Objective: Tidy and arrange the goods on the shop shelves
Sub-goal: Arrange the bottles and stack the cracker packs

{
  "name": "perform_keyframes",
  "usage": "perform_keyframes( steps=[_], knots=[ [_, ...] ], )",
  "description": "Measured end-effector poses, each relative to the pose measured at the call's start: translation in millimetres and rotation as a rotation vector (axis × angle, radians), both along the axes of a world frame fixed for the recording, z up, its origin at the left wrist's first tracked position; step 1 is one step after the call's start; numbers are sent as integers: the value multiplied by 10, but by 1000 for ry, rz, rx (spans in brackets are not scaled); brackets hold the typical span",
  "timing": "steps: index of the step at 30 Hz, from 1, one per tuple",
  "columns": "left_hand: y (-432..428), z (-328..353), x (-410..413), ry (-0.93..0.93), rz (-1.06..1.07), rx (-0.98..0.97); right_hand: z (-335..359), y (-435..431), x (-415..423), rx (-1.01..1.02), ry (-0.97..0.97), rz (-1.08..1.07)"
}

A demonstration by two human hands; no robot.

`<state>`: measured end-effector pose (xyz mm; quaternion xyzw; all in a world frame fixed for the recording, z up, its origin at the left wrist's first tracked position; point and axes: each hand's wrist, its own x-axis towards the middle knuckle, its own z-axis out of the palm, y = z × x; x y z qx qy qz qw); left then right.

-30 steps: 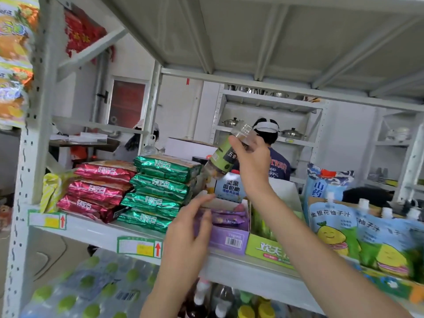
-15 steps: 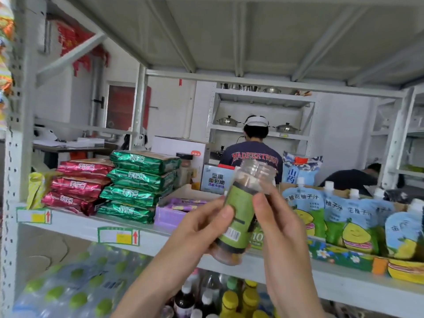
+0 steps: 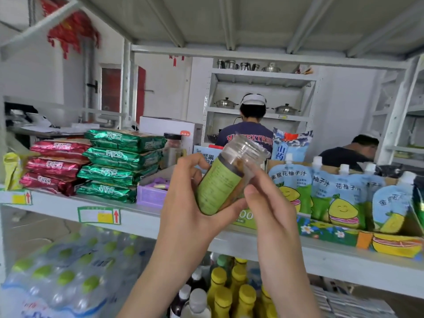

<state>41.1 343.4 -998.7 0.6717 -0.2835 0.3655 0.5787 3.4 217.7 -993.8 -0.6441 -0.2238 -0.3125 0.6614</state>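
Standing by the rack, I see the person holding a green-labelled jar point(image 3: 220, 180) with a clear ribbed cap in the middle of the frame, tilted with its cap toward the upper right, in front of the middle shelf point(image 3: 142, 216) and not resting on it. The left hand point(image 3: 190, 203) has its fingers and thumb curled round the jar's lower body; the right hand point(image 3: 270, 210) pinches its upper side, thumb on the label's edge and fingers reaching up by the cap. To the left of centre the green packets point(image 3: 121, 164) and red packets point(image 3: 55, 161) lie in fairly neat stacks, and a purple box point(image 3: 151, 193) sits just beside them. At the right the juice pouches point(image 3: 339, 191) stand in a row in their printed carton, some leaning. A similar jar point(image 3: 172, 148) stands behind the green stack. As I judge it, much of this shelf already looks ordered, while this jar has no place yet; it probably belongs back by its fellow. What remains on other shelves I cannot tell.
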Motion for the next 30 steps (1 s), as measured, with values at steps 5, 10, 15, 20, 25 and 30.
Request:
perform_keyframes(
  steps=[5, 10, 15, 20, 25, 30],
  knots=[
    [-72, 3, -57, 134, -204, -69, 30, -71, -46, 59, 30, -13],
    [-181, 9, -116, 509, -465, -224, 24, -100, -39, 66, 38, -53],
    [-187, -41, -25, 595, -485, -219, -2, -132, 2, 56, 77, -112],
    [-185, -11, -42, 665, -543, -214, 1, -136, 7, 63, 102, -156],
    [-183, 50, -56, 759, -616, -212, -2, -158, -8, 87, 157, -195],
    [-167, 80, -141, 859, -716, -178, -6, -196, 32, 98, 288, -201]
  ],
)
